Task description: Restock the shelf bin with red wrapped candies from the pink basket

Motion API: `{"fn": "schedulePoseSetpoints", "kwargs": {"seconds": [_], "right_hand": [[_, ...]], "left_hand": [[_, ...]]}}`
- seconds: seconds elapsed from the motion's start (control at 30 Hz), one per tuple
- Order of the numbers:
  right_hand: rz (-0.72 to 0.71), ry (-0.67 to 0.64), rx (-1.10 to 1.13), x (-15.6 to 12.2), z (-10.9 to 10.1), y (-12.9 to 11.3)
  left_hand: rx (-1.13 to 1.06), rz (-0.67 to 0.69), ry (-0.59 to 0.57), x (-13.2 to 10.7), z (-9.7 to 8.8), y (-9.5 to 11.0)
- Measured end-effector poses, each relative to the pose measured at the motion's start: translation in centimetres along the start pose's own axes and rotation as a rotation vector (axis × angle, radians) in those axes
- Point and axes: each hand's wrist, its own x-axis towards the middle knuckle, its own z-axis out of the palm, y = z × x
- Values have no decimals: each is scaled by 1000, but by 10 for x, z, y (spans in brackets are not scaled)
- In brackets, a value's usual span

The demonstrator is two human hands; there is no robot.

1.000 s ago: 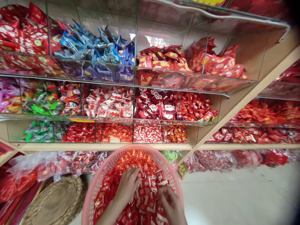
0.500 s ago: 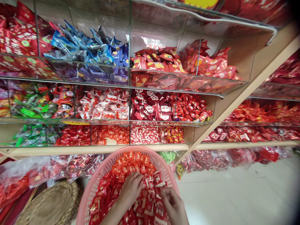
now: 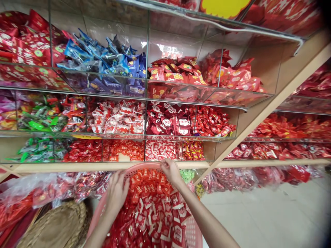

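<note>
A pink plastic basket (image 3: 193, 229) with a perforated wall stands low in front of me. It is full of small wrapped candies (image 3: 152, 210): orange-red packets (image 3: 152, 181) at the back, red and white ones in the middle and front. My left hand (image 3: 117, 190) lies over the basket's left rim, fingers stretched and slightly apart, with no candy visible in it. At the back rim, my right hand (image 3: 170, 172) has its fingers curled together. Whether it pinches the rim or a small packet is hidden.
Clear-fronted shelf bins hold blue packets (image 3: 95, 55), maroon packets (image 3: 170, 120) and green-wrapped candies (image 3: 38, 119). A wooden ledge (image 3: 69, 167) runs behind the basket. Bagged candies (image 3: 232, 177) lie under it. A woven basket (image 3: 55, 225) sits at lower left, pale floor tiles (image 3: 258, 213) at right.
Both hands have lifted away from the candies in the basket. My left hand moved left to the rim; my right hand moved up and left to the back rim. The view shifted slightly.
</note>
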Motion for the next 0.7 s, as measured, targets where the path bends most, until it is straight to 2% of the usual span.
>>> {"fn": "schedulePoseSetpoints", "kwargs": {"seconds": [0.07, 0.13, 0.23, 0.33, 0.53, 0.63, 0.7], "right_hand": [[69, -30, -160, 29, 16, -3], [182, -100, -283, 52, 33, -6], [286, -171, -354, 71, 54, -7], [338, -206, -370, 78, 66, -5], [381, -228, -333, 80, 66, 0], [350, -217, -279, 80, 54, 2], [317, -204, -249, 75, 39, 4]], "left_hand": [[134, -80, 27, 0, 2, -16], [225, -87, -16, -4, 6, -24], [309, -60, -34, -12, 13, -24], [345, -67, -29, -14, 15, -20], [386, -74, -40, -10, 11, -17], [399, -58, -53, -10, 8, -16], [403, -53, -51, -10, 7, -15]]}}
